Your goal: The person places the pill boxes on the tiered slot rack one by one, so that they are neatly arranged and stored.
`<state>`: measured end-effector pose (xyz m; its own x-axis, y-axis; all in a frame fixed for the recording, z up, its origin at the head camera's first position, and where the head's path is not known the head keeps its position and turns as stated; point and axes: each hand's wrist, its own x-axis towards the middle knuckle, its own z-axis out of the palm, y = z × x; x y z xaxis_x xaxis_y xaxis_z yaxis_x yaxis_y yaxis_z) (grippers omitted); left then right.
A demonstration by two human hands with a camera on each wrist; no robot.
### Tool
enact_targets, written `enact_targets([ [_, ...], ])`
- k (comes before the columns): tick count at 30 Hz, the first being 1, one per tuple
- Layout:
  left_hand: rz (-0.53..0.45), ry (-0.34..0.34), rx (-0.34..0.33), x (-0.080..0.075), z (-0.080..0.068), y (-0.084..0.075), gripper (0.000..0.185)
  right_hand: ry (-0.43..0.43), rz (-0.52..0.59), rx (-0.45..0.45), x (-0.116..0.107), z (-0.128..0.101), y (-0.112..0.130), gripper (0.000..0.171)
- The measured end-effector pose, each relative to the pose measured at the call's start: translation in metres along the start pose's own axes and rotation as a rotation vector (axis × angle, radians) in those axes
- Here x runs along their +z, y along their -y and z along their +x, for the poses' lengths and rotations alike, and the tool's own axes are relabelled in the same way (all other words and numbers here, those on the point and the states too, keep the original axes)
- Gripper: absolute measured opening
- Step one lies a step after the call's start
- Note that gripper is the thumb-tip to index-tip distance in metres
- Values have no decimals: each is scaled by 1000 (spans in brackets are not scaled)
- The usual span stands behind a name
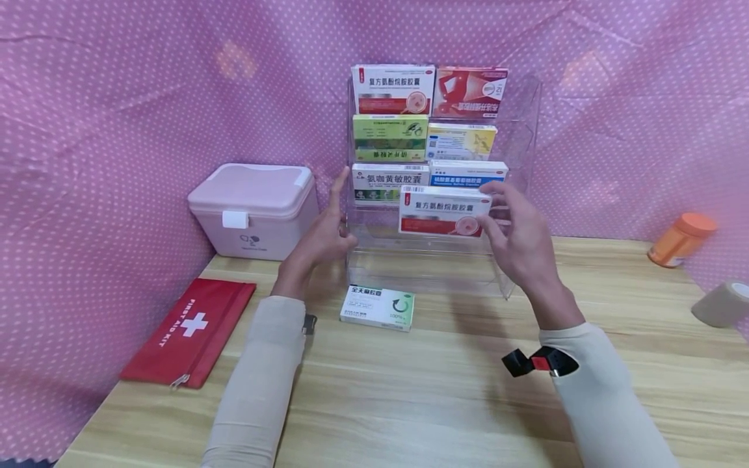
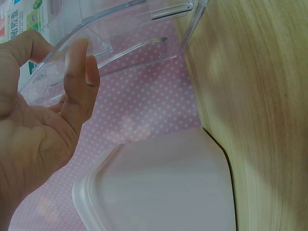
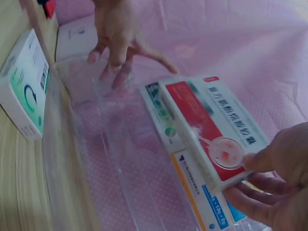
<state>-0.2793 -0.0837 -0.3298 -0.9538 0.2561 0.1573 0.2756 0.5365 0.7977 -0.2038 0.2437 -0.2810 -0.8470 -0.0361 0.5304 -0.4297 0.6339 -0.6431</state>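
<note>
My right hand [image 1: 523, 240] pinches the right end of a red-and-white medicine box [image 1: 443, 213] between thumb and fingers. The box is in front of the lower part of a clear acrylic display rack [image 1: 430, 276], overlapping the white-and-green box [image 1: 380, 182] and the blue-and-white box [image 1: 468, 174] in the third row. At the rack's left side is my left hand [image 1: 320, 237], index finger extended upward along the edge and the other fingers loosely bent. In the left wrist view, the left fingers [image 2: 77, 72] are right at the rack's clear side panel [image 2: 130, 29].
More medicine boxes [image 1: 393, 90] fill the rack's upper rows. A white-and-green box [image 1: 377, 308] lies on the table before it. To the left are a pale pink lidded case [image 1: 251, 211] and a red first-aid pouch [image 1: 190, 331]; two bottles [image 1: 681, 240] lie at the right.
</note>
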Motion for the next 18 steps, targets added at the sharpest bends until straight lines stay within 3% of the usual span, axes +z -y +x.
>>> enact_targets([
  [5,5,-3,-2,0,0,0,139,-163,-12,-88,6,5,-11,38],
  [9,-2,2,-4,0,-1,0,138,-231,-56,-138,13,8,-24,33],
  [14,-7,3,-5,0,0,1,138,-228,-145,-165,24,9,-38,34],
  [18,-6,-1,-4,0,0,0,138,-186,-169,-135,34,6,-46,37],
])
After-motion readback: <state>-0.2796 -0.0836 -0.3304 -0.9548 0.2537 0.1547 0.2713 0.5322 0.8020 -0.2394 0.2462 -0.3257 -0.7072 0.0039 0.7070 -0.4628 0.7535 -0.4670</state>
